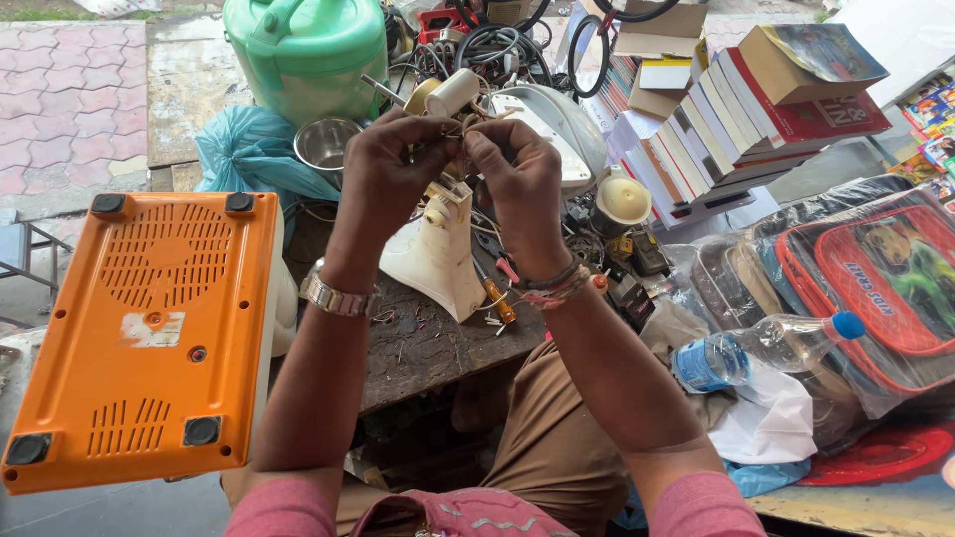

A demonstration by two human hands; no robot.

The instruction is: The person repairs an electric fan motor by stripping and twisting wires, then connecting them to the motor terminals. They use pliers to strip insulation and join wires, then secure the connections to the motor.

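My left hand (388,174) and my right hand (517,184) are raised together over a worn wooden bench (428,348). Their fingertips pinch thin wires (465,126) between them. Just below the hands stands a cream appliance body (438,249) with its cover off. A cream cylinder-shaped part (453,91) sits right behind my fingers. A metal watch is on my left wrist and thread bands are on my right. A screwdriver with an orange handle (497,298) lies on the bench under my right wrist.
An orange appliance (149,328) lies upside down at the left. A green cooker (303,55), a steel bowl (326,142) and tangled cables sit behind. Stacked books (736,119), wrapped school bags (875,278) and a plastic water bottle (766,348) fill the right side.
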